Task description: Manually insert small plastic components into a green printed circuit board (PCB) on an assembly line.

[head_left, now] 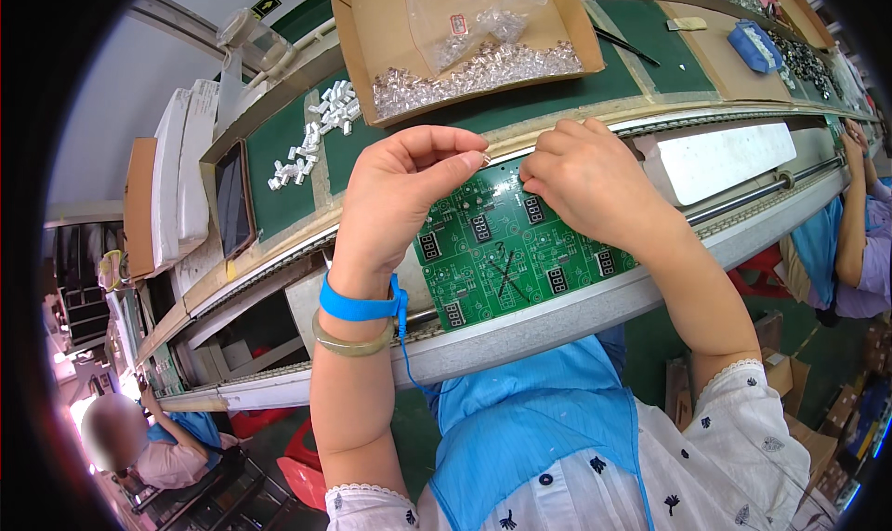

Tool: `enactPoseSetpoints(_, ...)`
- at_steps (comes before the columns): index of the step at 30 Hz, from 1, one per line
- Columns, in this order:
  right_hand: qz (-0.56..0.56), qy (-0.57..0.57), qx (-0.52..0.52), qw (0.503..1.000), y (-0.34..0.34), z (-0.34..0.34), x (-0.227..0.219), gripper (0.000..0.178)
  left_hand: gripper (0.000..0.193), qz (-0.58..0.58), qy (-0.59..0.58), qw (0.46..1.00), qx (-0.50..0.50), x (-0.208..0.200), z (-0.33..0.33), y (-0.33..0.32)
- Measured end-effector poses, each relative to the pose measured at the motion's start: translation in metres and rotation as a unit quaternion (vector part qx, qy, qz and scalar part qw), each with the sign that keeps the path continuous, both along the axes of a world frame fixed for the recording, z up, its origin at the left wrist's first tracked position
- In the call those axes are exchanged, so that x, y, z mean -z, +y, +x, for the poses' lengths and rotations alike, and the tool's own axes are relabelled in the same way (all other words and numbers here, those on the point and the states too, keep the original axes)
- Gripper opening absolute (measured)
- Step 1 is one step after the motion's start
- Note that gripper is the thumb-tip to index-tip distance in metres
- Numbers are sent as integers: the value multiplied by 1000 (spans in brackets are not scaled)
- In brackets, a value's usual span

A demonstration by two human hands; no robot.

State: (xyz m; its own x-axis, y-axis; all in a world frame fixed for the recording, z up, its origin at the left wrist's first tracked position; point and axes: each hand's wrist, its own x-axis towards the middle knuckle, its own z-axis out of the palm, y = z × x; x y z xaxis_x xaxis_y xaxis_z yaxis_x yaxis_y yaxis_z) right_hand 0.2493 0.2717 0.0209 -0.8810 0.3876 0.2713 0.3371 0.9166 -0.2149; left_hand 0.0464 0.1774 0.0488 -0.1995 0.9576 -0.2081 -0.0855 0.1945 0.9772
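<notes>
A green circuit board (520, 271) with several black digit displays lies on the rails in front of me. Above its far left edge, my left hand (409, 178) pinches a small shiny electronic component (485, 159) between thumb and forefinger. My right hand (595, 178) is closed over the board's far edge, fingertips downward; whatever it may hold is hidden beneath the fingers. A blue wrist strap (358, 301) with a coiled cord and a bangle (353, 343) circle my left wrist. Beyond the hands, a cardboard box (372, 29) holds many small shiny components (483, 76) and a clear plastic bag (465, 15).
Small silver-white cylinders (311, 136) lie loose left of the box, near a dark flat-screen device (234, 196). Black tweezers (627, 46) and a blue container (754, 48) are at the far right. A white block (720, 162) sits beside the rail. Other people work at both sides.
</notes>
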Motion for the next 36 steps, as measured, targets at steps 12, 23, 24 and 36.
enactPoseSetpoints(12,-93,65,35,993,9,4,-8,17,13,22,97,995,8,9,3,0)
enactPoseSetpoints(23,-111,149,73,980,24,8,-3,16,7,194,445,873,40,21,17,5)
enactPoseSetpoints(24,-111,149,71,980,25,8,-3,16,7,197,465,862,38,23,21,6)
enactPoseSetpoints(36,-107,148,62,981,26,13,-4,15,3,198,589,781,61,29,36,8)
